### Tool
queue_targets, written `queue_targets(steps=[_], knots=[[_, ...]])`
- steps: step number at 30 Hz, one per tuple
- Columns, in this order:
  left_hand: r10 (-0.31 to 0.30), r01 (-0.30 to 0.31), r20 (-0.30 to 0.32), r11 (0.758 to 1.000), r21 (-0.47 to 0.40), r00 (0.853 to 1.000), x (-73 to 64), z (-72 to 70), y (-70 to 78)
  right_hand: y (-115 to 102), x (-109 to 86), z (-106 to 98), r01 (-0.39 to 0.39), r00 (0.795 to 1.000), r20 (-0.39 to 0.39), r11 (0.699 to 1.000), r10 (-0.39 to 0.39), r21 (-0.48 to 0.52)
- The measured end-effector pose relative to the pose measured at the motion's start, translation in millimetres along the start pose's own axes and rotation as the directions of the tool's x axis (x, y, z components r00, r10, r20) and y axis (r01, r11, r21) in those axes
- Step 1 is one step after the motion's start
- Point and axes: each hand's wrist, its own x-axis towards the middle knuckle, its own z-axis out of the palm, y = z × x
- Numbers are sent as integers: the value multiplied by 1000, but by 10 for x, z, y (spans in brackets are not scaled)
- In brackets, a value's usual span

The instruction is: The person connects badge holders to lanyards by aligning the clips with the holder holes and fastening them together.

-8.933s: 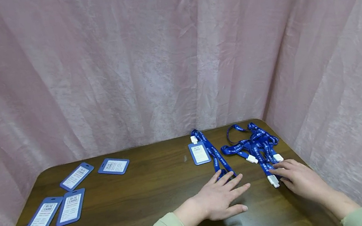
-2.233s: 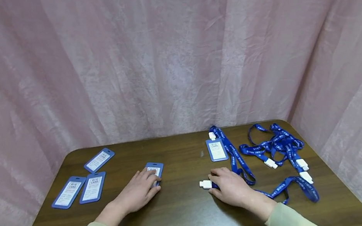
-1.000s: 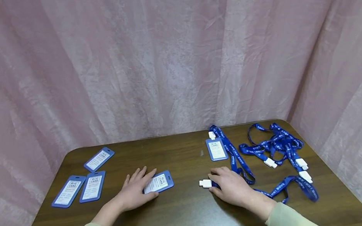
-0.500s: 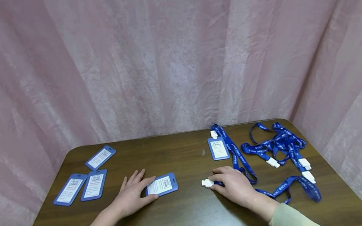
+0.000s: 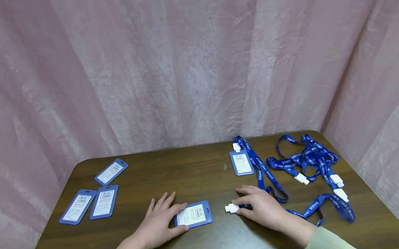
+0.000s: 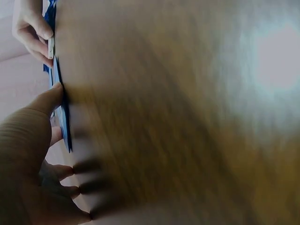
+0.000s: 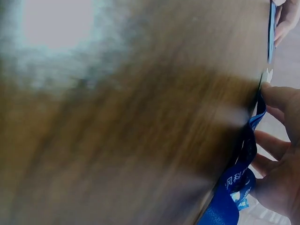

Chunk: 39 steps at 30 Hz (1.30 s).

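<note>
In the head view my left hand [image 5: 158, 226] holds a blue ID card holder [image 5: 193, 215] between thumb and index finger, the other fingers spread over the tabletop. The holder's slotted end points right. Facing it across a small gap is the white clip [image 5: 231, 208] of a blue lanyard, which my right hand [image 5: 261, 207] pinches between thumb and index finger. That lanyard's strap [image 5: 314, 205] trails under the hand to the right. From the left wrist, the holder [image 6: 63, 119] appears edge-on at the thumb tip; from the right wrist, the printed strap [image 7: 248, 145] runs below the fingers.
Three more card holders [image 5: 104, 202] lie at the left of the wooden table [image 5: 175, 171]. Behind my right hand, one holder [image 5: 241, 162] hangs on its lanyard, laid flat. Several tangled lanyards [image 5: 314, 154] with white clips lie at the right. Pink curtains [image 5: 174, 59] border the table.
My right hand has brought one lanyard from the pile to the middle. My left hand has slid a holder rightward and nearer, turning its slot toward the clip; the gap has narrowed.
</note>
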Motion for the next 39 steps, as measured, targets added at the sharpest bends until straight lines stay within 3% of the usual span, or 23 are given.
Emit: queue_targets(steps=[7,29,39], knots=[[7,-7,0,1000,11,1000,2,66,89,-2,-60,-1,23,1000,-10,1000,-23,-7],[32,-33,-21,998,-54,999,-43,85,42,3,-90,66,30,998,-46,998,-32,-48],[21,-22,-15,999,-38,1000,-16,82,93,-72,-50,22,37,999,16,999,-37,-28]])
